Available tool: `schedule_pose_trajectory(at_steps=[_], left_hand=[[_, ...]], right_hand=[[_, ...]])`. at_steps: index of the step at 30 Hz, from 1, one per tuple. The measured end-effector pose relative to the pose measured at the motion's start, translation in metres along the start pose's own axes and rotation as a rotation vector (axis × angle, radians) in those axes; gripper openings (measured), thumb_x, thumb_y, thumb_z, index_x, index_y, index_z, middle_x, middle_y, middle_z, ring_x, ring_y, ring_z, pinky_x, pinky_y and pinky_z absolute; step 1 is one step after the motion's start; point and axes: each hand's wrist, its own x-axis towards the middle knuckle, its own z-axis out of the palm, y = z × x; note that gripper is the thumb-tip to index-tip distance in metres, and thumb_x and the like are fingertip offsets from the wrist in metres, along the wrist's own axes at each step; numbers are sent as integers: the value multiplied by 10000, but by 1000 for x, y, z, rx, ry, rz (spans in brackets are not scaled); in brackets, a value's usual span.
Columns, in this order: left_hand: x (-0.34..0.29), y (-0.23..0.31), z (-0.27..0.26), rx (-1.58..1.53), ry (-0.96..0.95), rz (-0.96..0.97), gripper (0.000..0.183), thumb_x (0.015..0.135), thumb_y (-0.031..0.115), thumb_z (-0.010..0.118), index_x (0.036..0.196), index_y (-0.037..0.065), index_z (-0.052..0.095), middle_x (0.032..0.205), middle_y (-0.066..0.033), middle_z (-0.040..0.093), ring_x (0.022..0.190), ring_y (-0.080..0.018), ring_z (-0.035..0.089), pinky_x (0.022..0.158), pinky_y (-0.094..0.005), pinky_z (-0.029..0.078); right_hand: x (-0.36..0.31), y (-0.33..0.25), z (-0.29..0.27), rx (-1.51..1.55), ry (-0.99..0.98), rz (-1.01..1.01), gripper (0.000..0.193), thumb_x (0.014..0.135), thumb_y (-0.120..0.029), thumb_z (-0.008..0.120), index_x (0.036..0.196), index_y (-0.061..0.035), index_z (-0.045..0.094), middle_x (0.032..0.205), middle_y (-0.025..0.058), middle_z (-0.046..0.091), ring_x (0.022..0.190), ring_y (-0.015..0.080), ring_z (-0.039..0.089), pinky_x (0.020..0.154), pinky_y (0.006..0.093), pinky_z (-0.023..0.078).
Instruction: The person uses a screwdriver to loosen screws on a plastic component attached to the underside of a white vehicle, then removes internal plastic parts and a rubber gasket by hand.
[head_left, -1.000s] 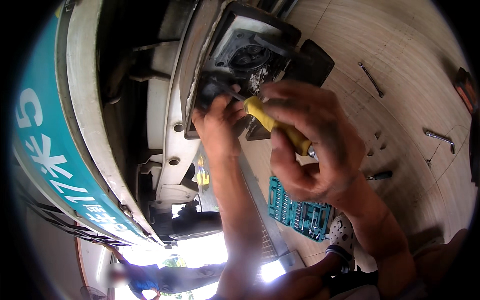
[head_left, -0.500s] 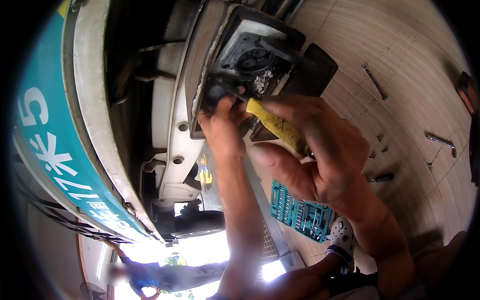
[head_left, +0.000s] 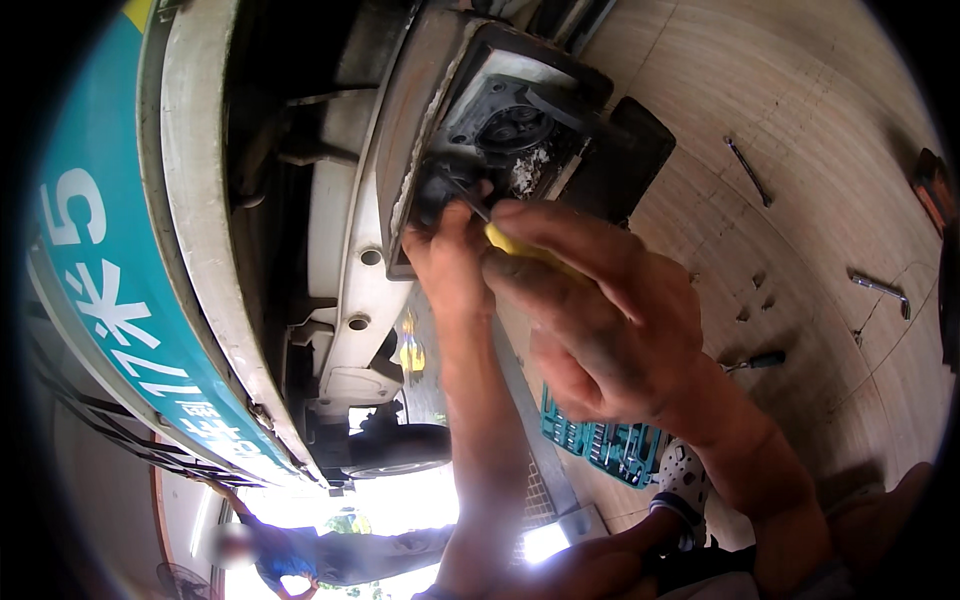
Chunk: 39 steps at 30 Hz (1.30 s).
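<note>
My left hand (head_left: 455, 265) reaches into a rectangular box opening (head_left: 395, 235) low on the vehicle's side. Its fingers are closed around a dark rounded part (head_left: 436, 188) there, though they hide some of it. A screwdriver with a yellow handle (head_left: 508, 241) is in my right hand (head_left: 620, 315), whose fingers wrap over most of the handle. Its thin metal shaft points up and left to the dark part; exactly where the tip touches cannot be made out. Above sits a greasy dark metal housing (head_left: 515, 128) with a round recess, and pale crumbly residue (head_left: 528, 172) lies beside it.
Over the wood-look floor lie a wrench (head_left: 748, 170), an L-shaped wrench (head_left: 882, 290), a black-handled tool (head_left: 762, 360) and several small pieces (head_left: 758, 280). A teal socket set case (head_left: 600, 455) lies open by my white clog (head_left: 683, 478). Another person (head_left: 300, 550) stands in the background.
My right hand has turned and moved up the screwdriver, so its fingers now cover most of the yellow handle. My left hand keeps its hold on the dark part.
</note>
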Motion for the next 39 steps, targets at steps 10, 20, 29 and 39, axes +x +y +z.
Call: schedule_pose_trajectory(at_steps=[10, 20, 29, 39], left_hand=[[16, -9, -14, -113, -93, -217, 238, 886, 93, 613, 1105, 5, 645, 956, -127, 725, 670, -167, 669, 565, -257, 553], [6, 0, -8, 89, -75, -39, 273, 891, 77, 595, 1150, -9, 606, 972, -150, 717, 654, -174, 675, 571, -275, 586], [5, 4, -1, 7, -68, -52, 237, 901, 61, 576, 1100, -61, 614, 957, -176, 715, 623, -194, 680, 552, -283, 589], [5, 6, 4, -8, -40, -48, 208, 893, 75, 590, 1039, -65, 640, 902, -158, 713, 623, -192, 679, 548, -280, 579]], right_hand=[[1, -10, 3, 33, 41, 43, 241, 965, -85, 560, 1172, 17, 628, 1075, 182, 692, 949, 276, 720, 708, 316, 600], [5, -8, -2, -15, 9, 56, 276, 913, -68, 606, 1175, 20, 610, 1056, 194, 670, 930, 299, 704, 782, 341, 589], [4, -11, -5, -51, -57, 113, 223, 961, -81, 567, 1140, 41, 618, 1045, 178, 693, 912, 313, 710, 783, 358, 582], [5, 2, -2, -64, 35, 34, 268, 873, -39, 647, 1133, 21, 631, 1052, 172, 683, 818, 285, 714, 653, 302, 573]])
